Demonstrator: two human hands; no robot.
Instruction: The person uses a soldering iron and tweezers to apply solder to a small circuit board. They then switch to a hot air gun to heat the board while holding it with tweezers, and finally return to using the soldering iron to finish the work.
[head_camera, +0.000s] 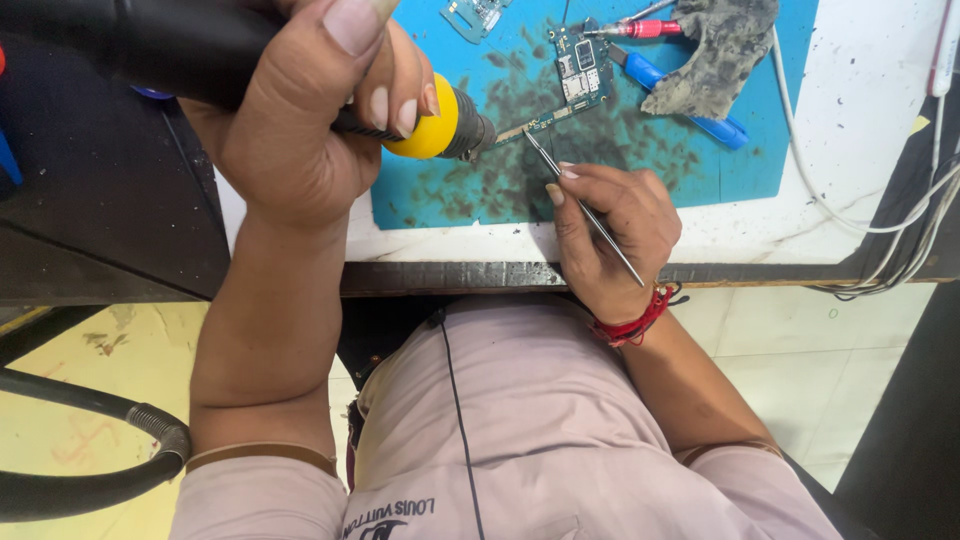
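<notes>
My left hand (300, 120) is shut around a black hot-air tool with a yellow collar (430, 125). Its nozzle points at the lower end of a small phone circuit board (575, 75) lying on a stained blue mat (740, 160). My right hand (610, 230) rests on the mat's near edge and pinches thin metal tweezers (590, 215). The tweezer tips reach up to the board's lower strip, just right of the nozzle.
A dirty grey rag (715, 50), a blue-handled tool (680, 100) and a red-tipped tool (645, 28) lie at the mat's far right. Another small board (475, 15) sits at the top. White cables (850, 215) trail right. A black ribbed hose (100, 440) curves at lower left.
</notes>
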